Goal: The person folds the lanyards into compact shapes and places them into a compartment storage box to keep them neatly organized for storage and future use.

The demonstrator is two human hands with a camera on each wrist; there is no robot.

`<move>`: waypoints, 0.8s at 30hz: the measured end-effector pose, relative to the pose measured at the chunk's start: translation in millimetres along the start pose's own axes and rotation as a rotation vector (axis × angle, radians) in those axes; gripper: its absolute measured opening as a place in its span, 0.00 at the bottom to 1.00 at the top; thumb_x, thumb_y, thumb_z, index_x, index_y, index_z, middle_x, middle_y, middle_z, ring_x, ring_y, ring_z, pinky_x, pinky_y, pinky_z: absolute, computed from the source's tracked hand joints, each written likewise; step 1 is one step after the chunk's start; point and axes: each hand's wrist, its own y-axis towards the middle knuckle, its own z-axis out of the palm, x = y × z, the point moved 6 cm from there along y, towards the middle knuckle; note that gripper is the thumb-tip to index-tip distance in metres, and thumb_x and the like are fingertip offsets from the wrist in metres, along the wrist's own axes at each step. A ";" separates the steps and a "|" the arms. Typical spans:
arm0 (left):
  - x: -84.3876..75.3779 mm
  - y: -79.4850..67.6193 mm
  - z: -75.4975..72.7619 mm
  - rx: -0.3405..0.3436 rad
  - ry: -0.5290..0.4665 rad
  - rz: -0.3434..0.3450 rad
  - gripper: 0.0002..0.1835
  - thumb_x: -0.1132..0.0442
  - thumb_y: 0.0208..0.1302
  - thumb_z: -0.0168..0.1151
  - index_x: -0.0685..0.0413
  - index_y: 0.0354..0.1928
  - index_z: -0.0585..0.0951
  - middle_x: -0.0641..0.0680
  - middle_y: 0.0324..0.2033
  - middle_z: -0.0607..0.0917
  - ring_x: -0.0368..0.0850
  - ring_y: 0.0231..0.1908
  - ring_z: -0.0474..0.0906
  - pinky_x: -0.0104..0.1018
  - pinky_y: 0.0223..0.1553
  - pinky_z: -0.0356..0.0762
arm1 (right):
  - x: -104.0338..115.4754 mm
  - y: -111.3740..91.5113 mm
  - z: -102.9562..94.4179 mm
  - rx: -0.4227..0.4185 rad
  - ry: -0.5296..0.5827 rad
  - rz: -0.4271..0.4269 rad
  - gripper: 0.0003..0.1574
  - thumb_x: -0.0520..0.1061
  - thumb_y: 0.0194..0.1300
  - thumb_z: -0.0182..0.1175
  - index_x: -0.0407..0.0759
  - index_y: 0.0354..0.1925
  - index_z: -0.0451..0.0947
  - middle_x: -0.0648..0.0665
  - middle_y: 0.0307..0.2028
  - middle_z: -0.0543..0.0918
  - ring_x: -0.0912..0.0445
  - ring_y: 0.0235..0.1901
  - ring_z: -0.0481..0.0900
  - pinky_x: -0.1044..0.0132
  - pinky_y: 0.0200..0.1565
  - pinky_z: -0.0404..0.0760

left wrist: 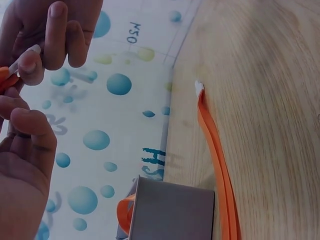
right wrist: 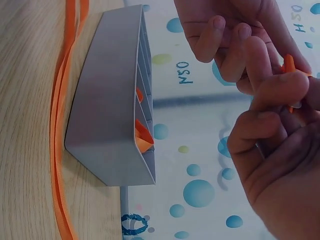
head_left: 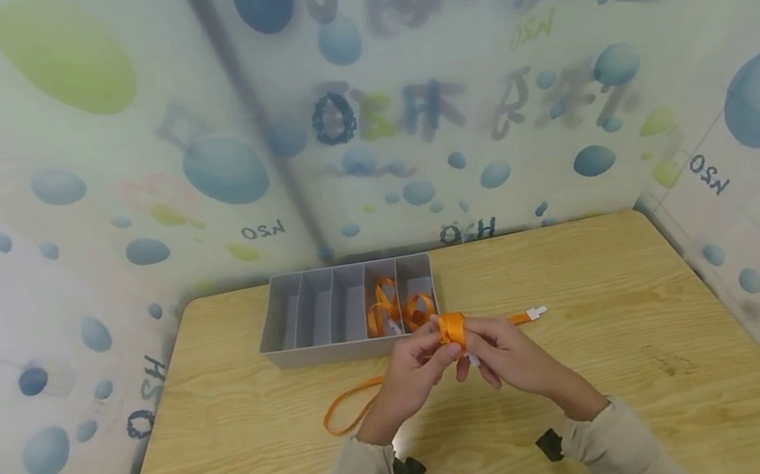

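Note:
A flat orange lanyard, rolled into a tight coil [head_left: 452, 328], is held up over the table between both hands. My left hand [head_left: 409, 373] pinches the coil from the left with thumb and fingers. From the other side my right hand [head_left: 513, 348] grips it, and a white plastic clip [head_left: 473, 359] pokes out below. That clip also shows by the right fingertips in the left wrist view. Behind and below the hands, a second orange lanyard [head_left: 349, 398] lies stretched along the table, its white end clip [head_left: 537, 313] to the right; the hands hide its middle.
A grey divided box [head_left: 331, 352] stands at the back of the wooden table [head_left: 236, 459], just beyond the left hand. Its two right compartments hold coiled orange lanyards [head_left: 382, 307]; the other compartments show bare bottoms. Patterned curtains [head_left: 376, 213] hang behind and at both sides.

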 end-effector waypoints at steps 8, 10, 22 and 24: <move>-2.7 -0.5 -2.4 -0.006 0.011 -0.007 0.13 0.63 0.73 0.58 0.69 0.45 0.84 0.51 0.33 0.75 0.35 0.21 0.65 0.28 0.21 0.65 | 4.2 1.3 0.8 0.029 0.035 -0.038 0.22 0.34 0.81 0.36 0.28 0.57 0.74 0.35 0.26 0.83 0.53 0.09 0.65 0.67 0.12 0.69; -3.1 0.1 -2.8 -0.019 0.025 -0.023 0.12 0.63 0.72 0.60 0.67 0.45 0.85 0.54 0.38 0.79 0.36 0.25 0.70 0.28 0.23 0.69 | 5.0 1.5 1.8 0.031 0.046 -0.036 0.22 0.35 0.81 0.35 0.27 0.60 0.72 0.34 0.26 0.83 0.54 0.09 0.65 0.67 0.12 0.68; -3.2 1.2 -1.0 -0.100 -0.014 -0.033 0.08 0.70 0.69 0.61 0.72 0.42 0.83 0.60 0.42 0.80 0.41 0.38 0.78 0.31 0.37 0.79 | 1.9 0.2 3.9 0.038 -0.011 0.043 0.30 0.42 0.83 0.29 0.33 0.39 0.77 0.40 0.22 0.80 0.46 0.13 0.70 0.66 0.18 0.67; -2.0 1.5 -1.1 -0.120 -0.024 -0.035 0.07 0.71 0.69 0.61 0.73 0.41 0.82 0.59 0.40 0.79 0.39 0.34 0.77 0.29 0.35 0.77 | 0.2 -0.4 3.9 0.038 -0.021 0.055 0.29 0.43 0.83 0.29 0.33 0.39 0.76 0.41 0.19 0.78 0.47 0.14 0.70 0.65 0.18 0.67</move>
